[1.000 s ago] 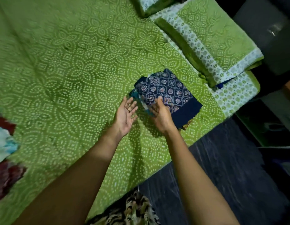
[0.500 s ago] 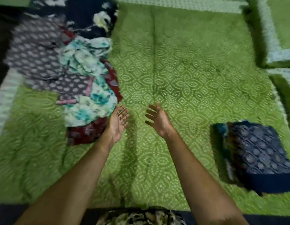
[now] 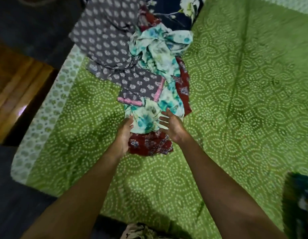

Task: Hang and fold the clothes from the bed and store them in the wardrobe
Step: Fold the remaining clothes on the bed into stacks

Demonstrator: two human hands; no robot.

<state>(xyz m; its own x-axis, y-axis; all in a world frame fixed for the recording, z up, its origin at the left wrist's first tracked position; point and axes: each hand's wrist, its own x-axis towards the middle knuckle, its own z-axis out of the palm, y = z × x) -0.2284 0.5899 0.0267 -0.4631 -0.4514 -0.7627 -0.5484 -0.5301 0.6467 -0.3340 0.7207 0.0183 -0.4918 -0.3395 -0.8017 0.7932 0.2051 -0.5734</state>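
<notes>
Grips empty, fingers straight: L hand & R hand, arms outstretched, flank teal floral garment.

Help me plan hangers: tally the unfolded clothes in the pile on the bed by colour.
grey printed garment: 1
white-and-teal floral garment: 1
maroon printed garment: 1
navy floral garment: 1
Total: 4, if the grey cloth is one piece.

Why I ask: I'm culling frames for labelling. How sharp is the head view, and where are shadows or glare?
Head view: dim, with motion blur softening the clothes pile and smearing the folded stack at the right edge; shadows darken the green bedspread near the pile; a glare spot sits on the wooden furniture at left.
</notes>
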